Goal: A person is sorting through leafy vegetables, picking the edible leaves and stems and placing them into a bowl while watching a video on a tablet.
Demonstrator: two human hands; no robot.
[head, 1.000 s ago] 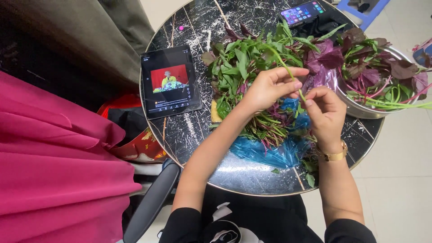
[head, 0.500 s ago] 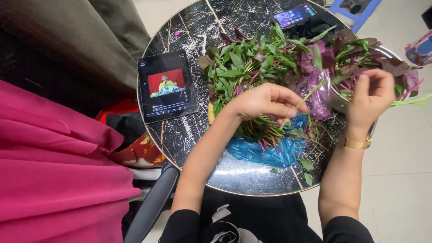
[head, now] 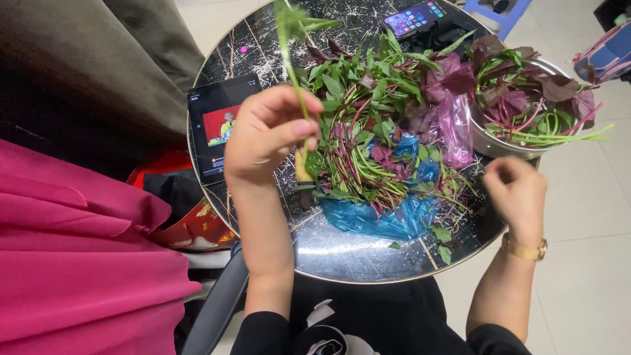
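— What is the left hand holding?
— A thin green stem, fingers pinched on it. It stands nearly upright above the counter, leafy tip up.
— And the right hand?
— Loosely curled, empty, beside the metal bowl. A blue plastic bag lies under the greens.

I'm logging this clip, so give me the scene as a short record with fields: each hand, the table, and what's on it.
left hand: raised over the table, fingers pinching a green leafy stem
right hand: at the table's right edge, loosely curled, nothing seen in it
table: round, dark and glossy
greens: pile of green and purple leafy stems on blue plastic bags
bowl: metal bowl of purple-leaved stems, at right
devices: tablet at left, phone at far edge
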